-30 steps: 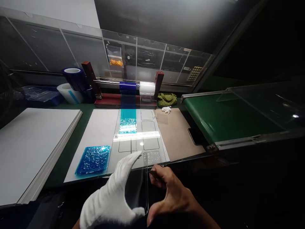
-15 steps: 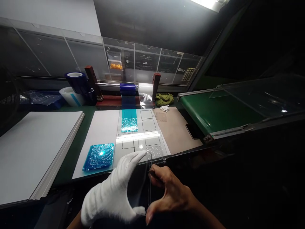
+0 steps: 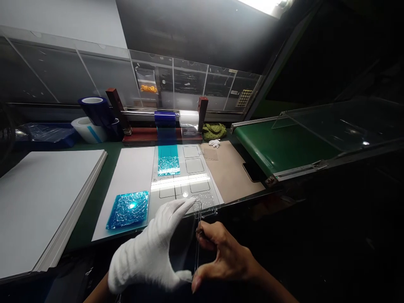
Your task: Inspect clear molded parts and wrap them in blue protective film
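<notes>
My left hand (image 3: 154,248), in a white glove, grips a thin clear panel (image 3: 198,246) by its top and bottom edges, between fingertips and thumb. The panel stands nearly edge-on to the view, just off the table's front edge. On its right side, my bare right hand (image 3: 222,256) has its thumb at the lower end and its bent fingers at the upper part. A small dark object, too small to name, shows at the right fingertips. Beyond the hands is a glass sheet (image 3: 167,195) with printed rectangles. A stack of shiny blue film pieces (image 3: 129,210) sits left of it.
Film rolls (image 3: 166,118) hang on a rack behind the glass. More rolls (image 3: 90,129) stand at the back left, beyond a thick white paper stack (image 3: 53,198). A phone (image 3: 252,172) lies on brown paper (image 3: 230,176), beside a green conveyor belt (image 3: 293,147).
The view has shifted slightly, so the table things appear a little further left. Both hands keep nearly the same hold on the clear panel.
</notes>
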Motion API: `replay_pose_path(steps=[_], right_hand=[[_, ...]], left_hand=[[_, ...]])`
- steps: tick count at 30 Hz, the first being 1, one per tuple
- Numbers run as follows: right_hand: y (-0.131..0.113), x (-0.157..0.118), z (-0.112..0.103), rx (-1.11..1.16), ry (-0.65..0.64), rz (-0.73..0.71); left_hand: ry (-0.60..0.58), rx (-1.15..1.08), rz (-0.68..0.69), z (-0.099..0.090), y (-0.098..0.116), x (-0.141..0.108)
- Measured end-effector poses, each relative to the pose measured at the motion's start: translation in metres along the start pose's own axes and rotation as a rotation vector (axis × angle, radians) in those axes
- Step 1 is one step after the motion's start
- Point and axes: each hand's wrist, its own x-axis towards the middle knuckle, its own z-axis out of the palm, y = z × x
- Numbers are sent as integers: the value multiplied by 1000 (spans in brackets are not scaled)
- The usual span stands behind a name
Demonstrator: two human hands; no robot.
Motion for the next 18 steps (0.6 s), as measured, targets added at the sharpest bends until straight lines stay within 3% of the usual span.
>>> replay_pose_path(steps=[6,15,18], right_hand=[[2,4,-1,-39,-1,-55],[16,6,-22,20,169,-122],[13,9,-26,-20,148,-125]], left_hand=[[22,38,-21,2,-4,0],[277,343,-17,2,-7,4],[334,453,-31,1,-4,7]])
